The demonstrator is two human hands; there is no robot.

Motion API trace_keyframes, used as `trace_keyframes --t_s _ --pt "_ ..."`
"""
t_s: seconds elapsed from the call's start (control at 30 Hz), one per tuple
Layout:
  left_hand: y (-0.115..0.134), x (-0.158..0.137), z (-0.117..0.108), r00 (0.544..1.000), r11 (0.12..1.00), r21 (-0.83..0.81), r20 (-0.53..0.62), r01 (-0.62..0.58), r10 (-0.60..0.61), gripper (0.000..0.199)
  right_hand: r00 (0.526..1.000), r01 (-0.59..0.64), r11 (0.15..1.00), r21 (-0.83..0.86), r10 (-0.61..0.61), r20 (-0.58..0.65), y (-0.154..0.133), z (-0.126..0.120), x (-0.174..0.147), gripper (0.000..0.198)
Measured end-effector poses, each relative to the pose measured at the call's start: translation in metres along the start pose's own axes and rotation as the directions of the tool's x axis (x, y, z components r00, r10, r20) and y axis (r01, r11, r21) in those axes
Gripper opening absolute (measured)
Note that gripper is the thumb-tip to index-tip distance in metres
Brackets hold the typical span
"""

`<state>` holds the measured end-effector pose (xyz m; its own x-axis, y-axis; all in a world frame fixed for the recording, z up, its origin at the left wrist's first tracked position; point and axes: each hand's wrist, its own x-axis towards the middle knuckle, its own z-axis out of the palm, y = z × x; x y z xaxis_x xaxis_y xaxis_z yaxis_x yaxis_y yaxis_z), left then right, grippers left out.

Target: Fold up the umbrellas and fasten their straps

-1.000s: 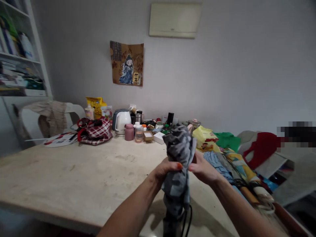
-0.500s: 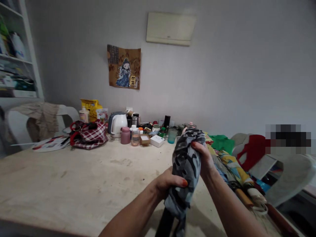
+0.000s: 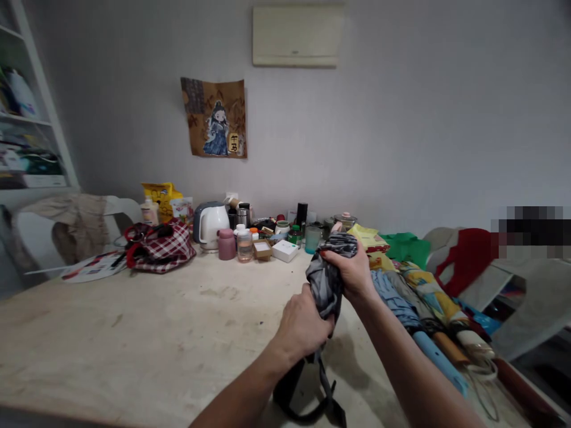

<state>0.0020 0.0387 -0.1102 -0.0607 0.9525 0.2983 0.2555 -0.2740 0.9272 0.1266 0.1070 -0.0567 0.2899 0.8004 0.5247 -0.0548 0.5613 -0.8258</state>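
1. Since the earlier frame the left hand [image 3: 304, 326] has closed into a fist around the lower part of the folded umbrella [image 3: 328, 279]; the right hand [image 3: 352, 270] has slid to the upper end, fingers wrapped tight.
2. The umbrella, at lower centre of the frame above the table [image 3: 134, 333], now looks narrower, its grey camouflage canopy gathered and creased.
3. A black strap [image 3: 312, 395] hangs below the left hand.
4. More folded umbrellas [image 3: 428, 315] lie at lower right; a white kettle [image 3: 209, 224] stands at centre left.
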Motion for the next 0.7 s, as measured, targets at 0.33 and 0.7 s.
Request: trace_keyframes --t_s 0.33,0.7 --pt "-0.013 0.012 -0.002 0.733 0.697 -0.534 0.68 0.48 0.016 0.045 0.989 -0.145 0.926 0.349 0.131 0.064 -0.017 0.0 0.001 0.054" --pt "-0.017 0.015 -0.007 0.787 0.742 -0.52 0.617 0.422 -0.015 0.042 0.897 -0.194 0.946 0.258 0.064 0.438 -0.003 0.005 -0.015 0.08"
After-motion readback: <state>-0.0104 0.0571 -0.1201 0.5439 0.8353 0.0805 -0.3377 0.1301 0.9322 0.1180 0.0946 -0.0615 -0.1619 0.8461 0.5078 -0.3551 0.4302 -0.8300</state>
